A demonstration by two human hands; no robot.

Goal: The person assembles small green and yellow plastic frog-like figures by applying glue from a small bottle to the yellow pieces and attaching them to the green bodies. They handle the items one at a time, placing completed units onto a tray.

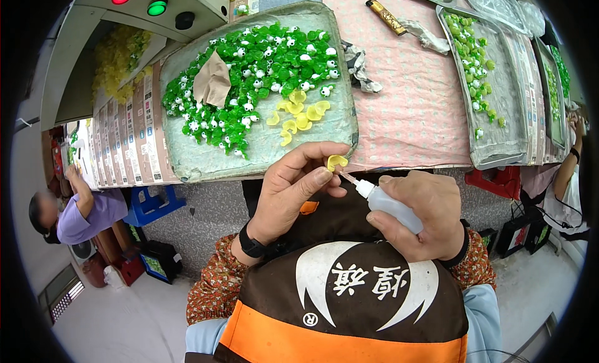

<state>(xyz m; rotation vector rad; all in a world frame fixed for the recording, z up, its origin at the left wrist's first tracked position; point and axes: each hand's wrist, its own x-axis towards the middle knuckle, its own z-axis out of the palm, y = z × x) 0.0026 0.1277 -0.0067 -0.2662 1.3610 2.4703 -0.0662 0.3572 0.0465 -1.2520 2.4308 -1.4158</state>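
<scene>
My left hand (284, 191) pinches a small yellow curved plastic piece (337, 161) between thumb and fingers, just past the table's near edge. In my right hand (427, 207) is a white squeeze bottle (394, 208), tilted so that its thin nozzle points at the yellow piece. The tip is very close to it; I cannot tell whether they touch. Beyond my left hand lies a shallow tray (206, 162) holding a heap of small green and white pieces (274, 57). Several loose yellow pieces (302, 121) rest at the tray's near right.
Brown paper (212, 81) lies on the heap. A lighter (385, 17) and crumpled scraps (362, 68) are on the pink cloth (405, 107). A second tray (499, 129) stands right. A machine box with red and green lights (157, 7) is at left. Other people sit at both sides.
</scene>
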